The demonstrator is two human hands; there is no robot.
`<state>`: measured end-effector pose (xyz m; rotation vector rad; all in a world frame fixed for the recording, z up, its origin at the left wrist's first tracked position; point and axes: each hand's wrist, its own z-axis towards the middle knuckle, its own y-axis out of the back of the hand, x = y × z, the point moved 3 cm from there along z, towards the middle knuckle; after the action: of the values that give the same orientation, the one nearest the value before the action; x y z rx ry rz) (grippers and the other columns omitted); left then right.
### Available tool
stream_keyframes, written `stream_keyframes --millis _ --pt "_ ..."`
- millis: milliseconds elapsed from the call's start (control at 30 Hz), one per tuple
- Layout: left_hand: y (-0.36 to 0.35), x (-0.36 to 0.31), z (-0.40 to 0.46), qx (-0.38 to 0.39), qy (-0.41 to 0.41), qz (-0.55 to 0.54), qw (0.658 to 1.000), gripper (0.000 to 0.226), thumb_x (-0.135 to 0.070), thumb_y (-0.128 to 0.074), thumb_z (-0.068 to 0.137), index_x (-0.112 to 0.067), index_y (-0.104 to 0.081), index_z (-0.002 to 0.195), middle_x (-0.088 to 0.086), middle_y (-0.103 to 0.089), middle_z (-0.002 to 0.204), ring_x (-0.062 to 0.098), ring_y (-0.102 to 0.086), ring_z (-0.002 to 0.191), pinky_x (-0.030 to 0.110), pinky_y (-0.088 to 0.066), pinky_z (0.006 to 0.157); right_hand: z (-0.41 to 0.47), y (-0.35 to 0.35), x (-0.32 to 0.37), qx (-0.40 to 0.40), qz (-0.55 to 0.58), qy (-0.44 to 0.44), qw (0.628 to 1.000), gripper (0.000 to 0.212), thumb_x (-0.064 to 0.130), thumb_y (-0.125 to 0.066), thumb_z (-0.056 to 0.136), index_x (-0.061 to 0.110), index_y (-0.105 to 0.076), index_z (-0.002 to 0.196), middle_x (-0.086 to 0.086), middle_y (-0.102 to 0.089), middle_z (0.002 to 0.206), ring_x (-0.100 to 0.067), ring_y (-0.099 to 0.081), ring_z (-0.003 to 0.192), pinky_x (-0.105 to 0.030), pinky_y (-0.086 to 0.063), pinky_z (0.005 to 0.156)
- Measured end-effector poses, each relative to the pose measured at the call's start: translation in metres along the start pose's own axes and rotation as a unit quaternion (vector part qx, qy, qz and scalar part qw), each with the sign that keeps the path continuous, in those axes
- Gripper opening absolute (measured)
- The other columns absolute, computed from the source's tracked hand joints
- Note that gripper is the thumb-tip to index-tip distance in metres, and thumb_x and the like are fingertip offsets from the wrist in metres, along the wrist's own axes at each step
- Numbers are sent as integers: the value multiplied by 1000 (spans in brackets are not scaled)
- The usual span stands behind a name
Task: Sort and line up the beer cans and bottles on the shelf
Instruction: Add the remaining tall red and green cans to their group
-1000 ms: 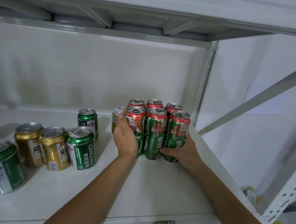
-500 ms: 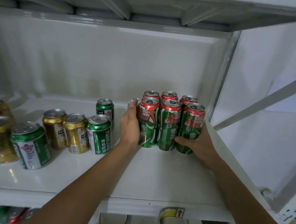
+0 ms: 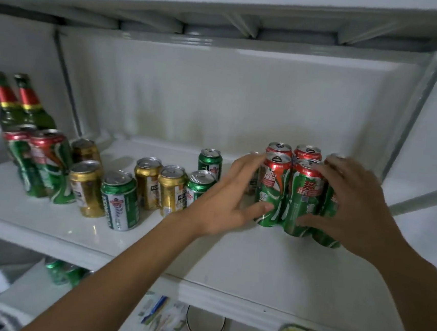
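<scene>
Both hands have loosened — the left hand and right hand now spread open, fingers just brushing the red-and-green cans bunched at the shelf right end. That group looks tidy. Gold cans and bottles wait leftward. One can reads "28.8%" — the rest is blurry.

Front strip of shelf bare, open to reach | back centre bare behind the short cans | right end blocked by packed tall cans, both hands against them | left end crowded with bottles, more tall cans | upper shelf low overhead
</scene>
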<state>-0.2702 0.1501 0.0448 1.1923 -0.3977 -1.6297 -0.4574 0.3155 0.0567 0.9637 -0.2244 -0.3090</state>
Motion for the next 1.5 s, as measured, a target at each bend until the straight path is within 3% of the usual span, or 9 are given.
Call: stream_keyframes --millis 133,400,567,700,833,933,1033,1267,1500 --pt "22 -6 -11 18 -1 90 996 79 -59 -58 97 -40 -15 161 -9 -11 170 22 -24 155 55 -33 121 14 -7 37 -43 -45 38 997 105 94 -46 67 25 -53 146 -6 -43 156 -37 -27 150 -62 -14 122" --pt "115 44 -87 -79 66 87 991 64 -56 -60 97 -38 -36 154 -12 -20 166 15 -31 151 44 -34 121 44 -18 164 6 75 79 994 98 88 -57 64 22 -62 137 -3 -57 143 -27 -47 133 -45 -35 112" --pt "208 90 -167 -146 125 133 972 63 -56 -59 98 -34 -39 154 -10 -25 165 12 -30 150 36 -32 120 76 -25 286 50 153 106 981 89 78 -71 69 31 -56 143 8 -50 149 -18 -42 138 -40 -36 111" --pt "268 132 -231 -179 187 143 955 62 -50 -60 99 -30 -41 154 -9 -28 162 14 -35 146 38 -35 118 94 -37 363 71 184 131 972 90 79 -68 71 31 -50 146 11 -48 150 -16 -42 137 -40 -38 107" --pt "303 168 -272 -186 242 158 939 63 -51 -59 99 -32 -38 155 -6 -27 164 10 -37 139 29 -30 110 112 -49 415 77 190 130 970 90 77 -69 73 33 -46 149 9 -47 152 -17 -43 137 -40 -37 107" --pt "315 186 -278 -177 254 159 938 64 -55 -58 98 -35 -36 155 -5 -25 165 11 -39 135 37 -34 114 125 -60 441 88 189 138 968 91 75 -70 73 32 -46 149 7 -49 151 -18 -45 135 -41 -38 108" --pt "322 199 -270 -176 250 145 941 64 -50 -60 99 -34 -36 156 -5 -25 165 16 -35 145 38 -33 117 139 -74 458 90 176 136 971 92 75 -71 73 31 -45 150 6 -50 150 -19 -47 134 -41 -37 108" --pt "331 225 -241 -182 228 135 947 64 -39 -63 100 -26 -37 157 -3 -32 159 8 -38 136 22 -31 107 169 -98 462 79 180 124 973 95 73 -73 73 29 -42 151 2 -49 153 -24 -48 136 -44 -37 111" --pt "335 261 -219 -160 201 92 962 66 -46 -61 99 -26 -35 156 -4 -34 157 16 -45 137 45 -47 113 184 -113 464 98 179 105 973 103 80 -67 69 29 -38 154 2 -45 157 -25 -43 140 -47 -36 114"
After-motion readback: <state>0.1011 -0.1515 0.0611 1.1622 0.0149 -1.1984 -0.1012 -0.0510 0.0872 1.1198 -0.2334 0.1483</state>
